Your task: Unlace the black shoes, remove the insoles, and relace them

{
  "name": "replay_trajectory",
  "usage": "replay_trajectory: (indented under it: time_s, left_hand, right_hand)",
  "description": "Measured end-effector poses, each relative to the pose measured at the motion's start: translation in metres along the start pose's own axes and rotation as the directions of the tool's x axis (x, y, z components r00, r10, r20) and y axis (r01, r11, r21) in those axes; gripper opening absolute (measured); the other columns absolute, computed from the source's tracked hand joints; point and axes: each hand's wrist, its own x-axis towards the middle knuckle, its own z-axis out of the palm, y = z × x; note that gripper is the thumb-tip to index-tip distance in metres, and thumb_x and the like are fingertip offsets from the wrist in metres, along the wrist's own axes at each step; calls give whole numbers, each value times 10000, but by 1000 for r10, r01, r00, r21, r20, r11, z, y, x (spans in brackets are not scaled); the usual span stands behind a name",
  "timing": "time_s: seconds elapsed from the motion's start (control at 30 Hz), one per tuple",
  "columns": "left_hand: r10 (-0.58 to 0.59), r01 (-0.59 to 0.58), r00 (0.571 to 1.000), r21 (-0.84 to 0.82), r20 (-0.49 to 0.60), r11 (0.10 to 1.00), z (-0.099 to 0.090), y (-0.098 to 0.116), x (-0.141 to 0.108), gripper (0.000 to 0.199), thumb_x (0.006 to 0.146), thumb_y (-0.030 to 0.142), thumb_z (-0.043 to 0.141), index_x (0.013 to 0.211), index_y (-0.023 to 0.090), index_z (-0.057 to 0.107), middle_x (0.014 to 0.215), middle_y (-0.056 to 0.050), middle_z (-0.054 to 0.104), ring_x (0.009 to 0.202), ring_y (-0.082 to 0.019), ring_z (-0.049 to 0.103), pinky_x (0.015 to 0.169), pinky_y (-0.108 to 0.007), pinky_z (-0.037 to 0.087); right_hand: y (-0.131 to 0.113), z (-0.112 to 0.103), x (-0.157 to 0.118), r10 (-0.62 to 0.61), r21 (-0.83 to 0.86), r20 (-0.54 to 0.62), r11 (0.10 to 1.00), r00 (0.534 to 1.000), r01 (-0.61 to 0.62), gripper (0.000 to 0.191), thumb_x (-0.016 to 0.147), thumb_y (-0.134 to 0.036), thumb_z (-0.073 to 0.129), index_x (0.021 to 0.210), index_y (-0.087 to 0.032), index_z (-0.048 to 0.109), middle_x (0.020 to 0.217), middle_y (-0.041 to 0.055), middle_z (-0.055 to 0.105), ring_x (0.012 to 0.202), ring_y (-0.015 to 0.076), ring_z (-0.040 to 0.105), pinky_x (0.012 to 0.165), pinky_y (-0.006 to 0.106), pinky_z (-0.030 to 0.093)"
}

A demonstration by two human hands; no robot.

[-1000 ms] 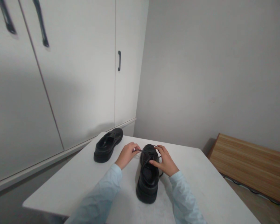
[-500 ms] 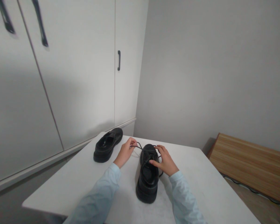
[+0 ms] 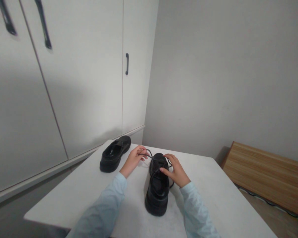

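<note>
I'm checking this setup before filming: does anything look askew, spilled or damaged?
Nothing looks spilled or damaged. The one loose detail is the dark lace at the left hand, looping out beside the nearer shoe. The farther shoe sits upright, angled near the edge of the white table.

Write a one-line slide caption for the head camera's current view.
Left hand on a lace, right hand at the near shoe, second shoe farther left.

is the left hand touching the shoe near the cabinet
No, the left hand holds a lace of the other shoe, apart from that one.
</note>
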Motion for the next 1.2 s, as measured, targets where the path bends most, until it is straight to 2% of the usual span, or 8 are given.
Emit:
replay_trajectory:
  time_s: [0.17,0.37,0.57,0.77,0.9,0.97,1.07,1.2]
  left_hand:
    - [-50,90,979,-196,200,977,5,5,-8,220,741,264,627,908,172,516,926,-86,690,818,-185,654,689,-283,490]
    - [-44,140,888,-178,458,974,10,6,-15,292,765,281,665,998,139,563,960,-127,687,838,-191,661,772,-313,500]
    - [-35,164,821,-177,570,970,11,10,-20,278,780,263,661,1013,129,594,957,-140,692,813,-181,666,728,-274,503]
    - [-25,183,813,-214,582,960,10,9,-20,288,763,246,675,1022,134,614,998,-144,684,819,-187,663,723,-281,506]
    - [-18,177,860,-264,510,948,10,8,-19,347,724,200,705,1051,135,611,1011,-139,679,875,-199,656,768,-298,508]
    - [-18,163,883,-272,468,948,10,9,-19,401,695,173,725,1075,147,600,1054,-138,668,904,-206,652,805,-315,502]
    - [-28,154,893,-247,448,957,11,10,-18,465,689,188,733,1126,166,574,1124,-148,642,971,-229,636,833,-334,490]
    - [-23,127,900,-212,435,969,10,8,-16,452,721,256,711,1141,174,567,1150,-157,626,984,-235,628,828,-342,485]
  right_hand:
    - [-7,-5,2,-49,113,-27,992,998,51,385,842,-361,560,1212,-254,549,1236,83,558,1176,231,482,1023,417,373]
    - [-11,-7,3,-98,193,-35,976,995,103,358,804,-361,629,1157,-298,618,1187,65,612,1136,240,516,984,427,399]
    - [-19,-3,3,-76,221,-17,972,997,78,329,684,-354,748,1002,-289,699,1093,69,645,1056,251,556,919,427,437]
    - [-23,0,3,-103,237,12,967,995,98,122,734,-323,709,841,-268,726,1076,66,646,1034,237,560,904,419,430]
    - [-25,-1,2,-98,326,-21,940,995,99,106,803,-311,632,781,-221,683,1028,74,663,1022,222,565,914,397,423]
    - [-25,-2,2,-50,355,-57,932,997,67,135,821,-325,602,784,-205,651,960,73,670,986,215,577,899,378,431]
    - [-22,-4,2,66,403,-100,915,993,-20,173,858,-345,532,826,-194,609,881,64,669,896,199,606,835,345,461]
    - [-14,-7,4,215,456,-201,884,956,-104,211,867,-389,487,819,-194,553,759,54,671,775,194,637,764,337,486]
